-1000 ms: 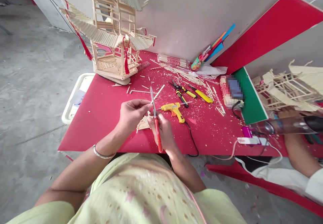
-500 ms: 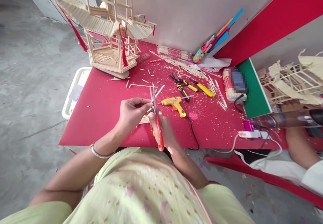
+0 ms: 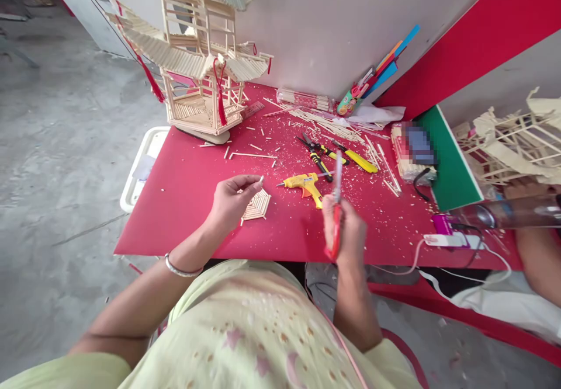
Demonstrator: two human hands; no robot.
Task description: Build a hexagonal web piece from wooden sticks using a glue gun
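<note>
Between the thumb and fingertips of my left hand (image 3: 234, 202) is a short piece of wooden stick (image 3: 262, 179). My left hand hovers over the left part of a small web-shaped panel of sticks (image 3: 258, 207) and partly hides it. Farther right, my right hand (image 3: 348, 231) is wrapped round a pair of scissors (image 3: 337, 193) with red handles, blades pointing up and away from me; motion blurs them. The yellow glue gun (image 3: 303, 184) lies on the red table (image 3: 184, 202) between my hands.
A stick-built pagoda (image 3: 197, 108) with red tassels stands at the back left. Pliers (image 3: 319, 158), a yellow utility knife (image 3: 357, 160) and loose sticks (image 3: 326, 125) lie behind the glue gun. At right are a green board (image 3: 447, 161), a power strip (image 3: 451, 240) and another person's arm (image 3: 537, 257).
My right hand has moved right with the scissors, away from my left hand. The longer stick in my left hand is now a short piece, and more of the web-shaped panel shows.
</note>
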